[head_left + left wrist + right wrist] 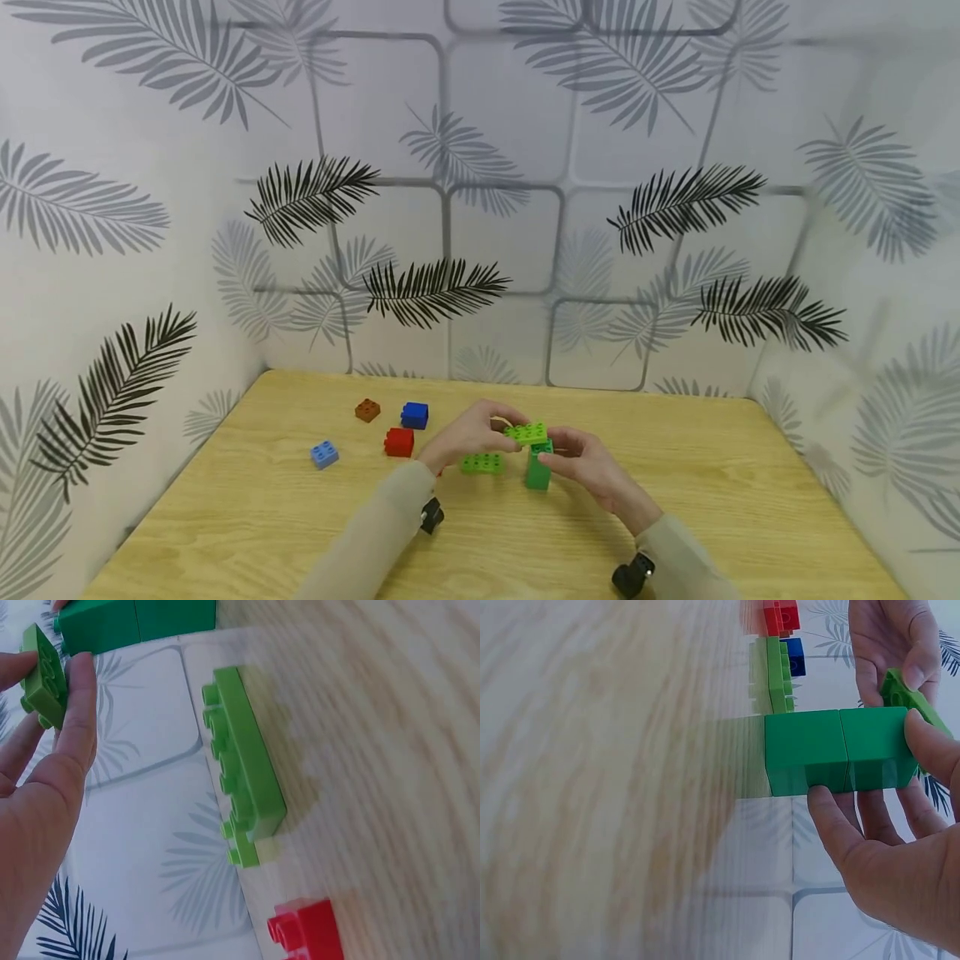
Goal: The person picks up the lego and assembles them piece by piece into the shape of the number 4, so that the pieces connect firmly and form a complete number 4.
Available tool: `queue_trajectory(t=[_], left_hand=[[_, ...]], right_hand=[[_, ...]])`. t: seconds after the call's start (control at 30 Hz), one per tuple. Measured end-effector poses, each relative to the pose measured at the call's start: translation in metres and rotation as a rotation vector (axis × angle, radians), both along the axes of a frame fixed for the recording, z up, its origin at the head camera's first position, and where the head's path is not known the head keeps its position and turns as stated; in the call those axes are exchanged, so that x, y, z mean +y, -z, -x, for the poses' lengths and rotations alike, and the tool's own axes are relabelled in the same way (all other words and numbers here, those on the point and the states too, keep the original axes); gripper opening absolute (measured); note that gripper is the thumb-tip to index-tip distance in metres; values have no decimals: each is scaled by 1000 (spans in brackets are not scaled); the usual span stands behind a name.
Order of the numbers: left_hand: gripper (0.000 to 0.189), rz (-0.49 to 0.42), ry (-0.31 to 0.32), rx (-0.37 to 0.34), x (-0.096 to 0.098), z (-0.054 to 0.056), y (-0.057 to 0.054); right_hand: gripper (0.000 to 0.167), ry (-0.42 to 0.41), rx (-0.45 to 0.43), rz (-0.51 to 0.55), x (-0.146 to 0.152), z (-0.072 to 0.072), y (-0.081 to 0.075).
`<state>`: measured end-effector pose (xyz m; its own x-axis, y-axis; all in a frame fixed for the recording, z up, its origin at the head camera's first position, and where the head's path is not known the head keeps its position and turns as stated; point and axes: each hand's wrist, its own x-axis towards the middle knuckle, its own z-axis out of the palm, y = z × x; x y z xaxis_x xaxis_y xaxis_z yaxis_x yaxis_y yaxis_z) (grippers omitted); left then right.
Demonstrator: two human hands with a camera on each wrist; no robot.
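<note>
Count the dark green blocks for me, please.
2: the lower block, and the upper block stacked on it, both at the right hand. Others may be hidden.

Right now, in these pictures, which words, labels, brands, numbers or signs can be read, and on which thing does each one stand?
None: no text is readable in any view.
Dark green bricks: no text on the sides that show.
Light green brick in the left hand's grip: any mark is too small to read.
Wall: leaf and line patterns only, no writing.
Black wrist devices: any marking is too small to read.
</note>
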<state>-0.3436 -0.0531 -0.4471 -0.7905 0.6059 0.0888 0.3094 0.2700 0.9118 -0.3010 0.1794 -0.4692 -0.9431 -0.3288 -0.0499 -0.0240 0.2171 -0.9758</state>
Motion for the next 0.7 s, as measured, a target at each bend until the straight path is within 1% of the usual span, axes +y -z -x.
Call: queue_trajectory(t=[0.13, 0.33, 0.47, 0.6, 0.7], left_hand=[[35, 7, -13, 11, 4, -4, -1], [29, -2, -20, -9, 8, -5, 2], [32, 17, -18, 23, 11, -5, 3], [34, 55, -33, 51, 13, -7, 3], [34, 75, -44, 94, 14, -7, 2]], right_hand=[[51, -23, 19, 0, 0, 0, -1], [49, -41, 27, -2, -1, 0, 0], [48, -29, 30, -8, 0, 0, -1], [48, -28, 21, -18, 0, 0, 0], [48, -24, 15, -9, 1, 0, 0]])
